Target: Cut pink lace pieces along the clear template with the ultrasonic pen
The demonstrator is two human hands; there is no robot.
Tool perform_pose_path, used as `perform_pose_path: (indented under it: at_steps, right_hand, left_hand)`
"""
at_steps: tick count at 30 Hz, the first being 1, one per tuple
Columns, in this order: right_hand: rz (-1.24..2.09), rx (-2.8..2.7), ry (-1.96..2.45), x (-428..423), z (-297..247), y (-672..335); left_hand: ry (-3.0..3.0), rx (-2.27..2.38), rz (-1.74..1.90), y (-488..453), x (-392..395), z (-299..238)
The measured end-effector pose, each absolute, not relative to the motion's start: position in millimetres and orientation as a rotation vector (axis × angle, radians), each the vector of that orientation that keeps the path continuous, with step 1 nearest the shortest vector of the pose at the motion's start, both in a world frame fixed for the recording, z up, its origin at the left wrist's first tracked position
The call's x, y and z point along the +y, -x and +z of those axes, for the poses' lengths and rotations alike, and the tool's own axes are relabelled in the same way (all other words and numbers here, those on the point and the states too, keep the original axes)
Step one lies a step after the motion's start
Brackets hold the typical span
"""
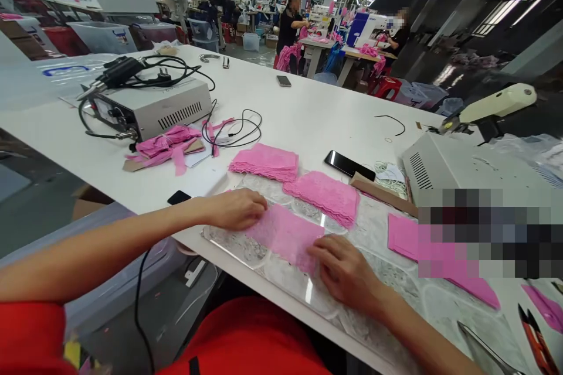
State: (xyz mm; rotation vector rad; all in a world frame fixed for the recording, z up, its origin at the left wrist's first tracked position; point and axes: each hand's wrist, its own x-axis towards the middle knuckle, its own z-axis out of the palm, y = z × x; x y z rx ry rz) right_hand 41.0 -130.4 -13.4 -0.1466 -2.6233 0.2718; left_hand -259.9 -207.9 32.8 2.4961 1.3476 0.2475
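Note:
A thin pink fabric piece (292, 231) lies on a clear, glossy sheet (246, 249) over a grey, marbled-looking surface at the table's near edge. My left hand (240, 210) has its fingers curled together at the left end of the piece. At its right end, the bent fingers of my right hand (345, 269) pinch the edge. Just beyond my hands sit two stacks of similar pink cloth, a left stack (264, 162) and a right stack (325, 196). To the right, flat pink sheets (402, 237) lie partly behind a blurred patch.
A grey box device (171, 108) with black cables stands at the left beside pink strips (169, 146). A black phone (349, 165), a cardboard strip (385, 194) and another grey machine (440, 158) are at the right. Tweezers (486, 348) lie near right. People work behind.

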Motion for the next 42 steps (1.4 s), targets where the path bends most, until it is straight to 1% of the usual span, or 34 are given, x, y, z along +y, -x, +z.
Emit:
perform_pose_path:
  at_steps: [3,6,8,12,19,31,42]
  right_hand:
    - [0.531,-2.449,0.392,-104,-7,-35]
    - [0.973,-2.140,0.838,-67,-4,-22]
    - [1.044,-2.049,0.948,-47,-6,-13]
    - [1.127,-2.000,1.009,-30,-17,-6]
    - [1.233,-1.957,1.038,-31,-25,-8]
    - [1.276,-1.954,1.055,-30,-23,-9]
    - [1.260,-1.983,1.070,-30,-22,-10]
  left_hand:
    - [-2.452,1.497,0.282,255,-186,32]
    - [-2.422,1.643,0.346,242,-152,26]
    - [-2.406,1.698,0.363,233,-130,21]
    - [-2.372,1.737,0.346,225,-104,10]
    - [-2.349,1.731,0.344,235,-100,3]
    - [-2.384,1.584,0.348,242,-91,5]
    - [-2.348,1.618,0.428,240,-91,3]
